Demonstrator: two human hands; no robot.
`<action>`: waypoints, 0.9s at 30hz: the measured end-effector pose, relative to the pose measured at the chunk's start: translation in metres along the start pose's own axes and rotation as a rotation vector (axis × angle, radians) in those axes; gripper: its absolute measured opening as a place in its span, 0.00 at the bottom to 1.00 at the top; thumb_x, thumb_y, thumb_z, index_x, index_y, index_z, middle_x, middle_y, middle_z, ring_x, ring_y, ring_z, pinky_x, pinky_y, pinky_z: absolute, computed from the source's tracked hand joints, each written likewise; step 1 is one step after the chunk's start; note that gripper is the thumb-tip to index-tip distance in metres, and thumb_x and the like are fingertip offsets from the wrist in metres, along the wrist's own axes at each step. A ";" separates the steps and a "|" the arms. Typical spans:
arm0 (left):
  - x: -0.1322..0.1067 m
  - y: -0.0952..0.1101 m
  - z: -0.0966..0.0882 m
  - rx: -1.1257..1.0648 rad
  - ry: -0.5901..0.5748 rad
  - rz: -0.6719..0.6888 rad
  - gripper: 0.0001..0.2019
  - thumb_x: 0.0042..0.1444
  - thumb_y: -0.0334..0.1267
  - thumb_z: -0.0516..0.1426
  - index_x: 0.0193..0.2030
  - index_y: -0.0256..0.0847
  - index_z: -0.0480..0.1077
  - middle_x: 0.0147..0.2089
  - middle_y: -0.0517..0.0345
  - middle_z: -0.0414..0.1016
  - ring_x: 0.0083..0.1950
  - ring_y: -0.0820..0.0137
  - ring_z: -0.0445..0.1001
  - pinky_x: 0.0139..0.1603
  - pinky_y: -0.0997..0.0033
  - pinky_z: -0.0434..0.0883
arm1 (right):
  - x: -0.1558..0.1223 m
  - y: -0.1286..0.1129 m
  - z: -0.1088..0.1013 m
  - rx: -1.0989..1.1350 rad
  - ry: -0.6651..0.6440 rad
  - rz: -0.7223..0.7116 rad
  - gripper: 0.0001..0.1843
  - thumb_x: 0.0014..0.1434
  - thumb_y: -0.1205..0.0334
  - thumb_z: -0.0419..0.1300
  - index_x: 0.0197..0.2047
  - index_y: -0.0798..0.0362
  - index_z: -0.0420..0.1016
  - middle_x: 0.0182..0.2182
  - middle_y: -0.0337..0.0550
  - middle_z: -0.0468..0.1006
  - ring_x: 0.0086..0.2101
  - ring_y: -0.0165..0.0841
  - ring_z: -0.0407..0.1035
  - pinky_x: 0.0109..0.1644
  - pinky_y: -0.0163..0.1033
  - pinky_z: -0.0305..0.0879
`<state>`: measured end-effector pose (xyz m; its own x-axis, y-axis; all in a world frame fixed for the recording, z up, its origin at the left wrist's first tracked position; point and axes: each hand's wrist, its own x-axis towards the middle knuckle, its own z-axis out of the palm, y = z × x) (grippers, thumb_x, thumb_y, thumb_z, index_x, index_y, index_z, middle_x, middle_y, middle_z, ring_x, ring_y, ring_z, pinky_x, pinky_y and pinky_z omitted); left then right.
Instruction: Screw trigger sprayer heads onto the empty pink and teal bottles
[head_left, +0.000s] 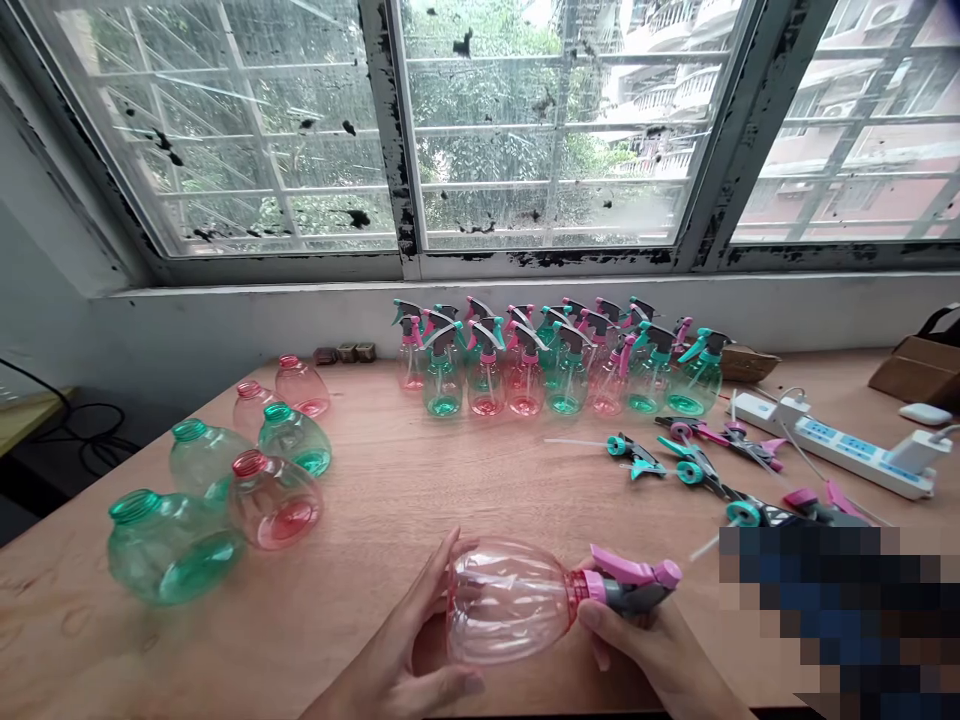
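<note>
A clear pink spray bottle (510, 602) lies on its side in the air above the table's front, between my two hands. My left hand (409, 640) is around its base end, with the thumb below and the fingers behind. At the neck, my right hand (637, 635) grips the pink collar and the grey-and-pink trigger spray head (637, 580), which sits on the bottle's mouth. Some of my right fingers are hidden behind the neck. Loose trigger spray heads (697, 465) in teal and pink lie with their tubes on the table, beyond my right hand.
Open-topped green and pink bottles (277, 505) stand at the left of the wooden table (450, 470). Several bottles with spray heads (525, 380) are lined up at the back by the wall. A white power strip (840, 445) and a brown box (919, 360) are at the right.
</note>
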<state>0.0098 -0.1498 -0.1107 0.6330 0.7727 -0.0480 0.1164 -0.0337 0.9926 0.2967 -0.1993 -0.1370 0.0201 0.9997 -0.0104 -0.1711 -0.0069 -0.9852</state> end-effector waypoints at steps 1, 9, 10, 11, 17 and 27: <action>0.000 0.001 0.000 0.017 0.002 0.004 0.48 0.60 0.44 0.67 0.77 0.64 0.40 0.81 0.61 0.47 0.78 0.51 0.53 0.79 0.47 0.51 | 0.000 0.000 0.000 0.004 0.006 -0.001 0.22 0.56 0.40 0.71 0.35 0.53 0.81 0.19 0.35 0.72 0.22 0.32 0.65 0.30 0.39 0.61; -0.001 -0.013 -0.002 -0.030 -0.018 0.031 0.53 0.60 0.43 0.67 0.77 0.66 0.31 0.82 0.65 0.41 0.81 0.54 0.42 0.80 0.50 0.48 | 0.000 -0.004 0.004 0.015 -0.003 -0.008 0.22 0.55 0.42 0.73 0.34 0.53 0.76 0.19 0.32 0.71 0.22 0.30 0.63 0.29 0.37 0.57; -0.001 -0.015 -0.003 -0.061 -0.033 0.027 0.53 0.60 0.43 0.67 0.77 0.66 0.32 0.82 0.64 0.41 0.81 0.54 0.42 0.80 0.50 0.48 | 0.000 -0.003 0.003 0.017 -0.008 -0.014 0.22 0.55 0.42 0.73 0.33 0.53 0.76 0.19 0.32 0.70 0.22 0.30 0.63 0.28 0.37 0.56; 0.000 -0.015 -0.004 -0.079 -0.044 0.021 0.52 0.60 0.44 0.67 0.78 0.64 0.34 0.82 0.63 0.41 0.81 0.54 0.42 0.80 0.50 0.48 | 0.000 -0.003 0.003 0.017 -0.014 -0.016 0.22 0.55 0.43 0.73 0.32 0.53 0.75 0.19 0.32 0.70 0.22 0.30 0.63 0.28 0.37 0.56; 0.000 -0.004 0.000 0.025 -0.006 0.014 0.46 0.64 0.45 0.64 0.77 0.69 0.37 0.82 0.65 0.44 0.80 0.56 0.49 0.80 0.51 0.47 | 0.000 -0.001 -0.001 -0.016 -0.044 0.006 0.23 0.58 0.41 0.70 0.31 0.54 0.79 0.19 0.35 0.72 0.23 0.32 0.65 0.31 0.39 0.59; -0.001 -0.013 -0.005 -0.032 -0.035 0.024 0.51 0.59 0.47 0.68 0.78 0.63 0.36 0.82 0.60 0.43 0.81 0.52 0.45 0.79 0.47 0.48 | 0.002 0.000 -0.001 0.008 -0.066 -0.020 0.19 0.58 0.45 0.71 0.33 0.51 0.75 0.19 0.32 0.69 0.22 0.30 0.62 0.29 0.37 0.56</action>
<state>0.0041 -0.1467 -0.1230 0.6620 0.7490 -0.0272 0.0763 -0.0312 0.9966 0.2977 -0.1976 -0.1366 -0.0416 0.9989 0.0210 -0.1794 0.0133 -0.9837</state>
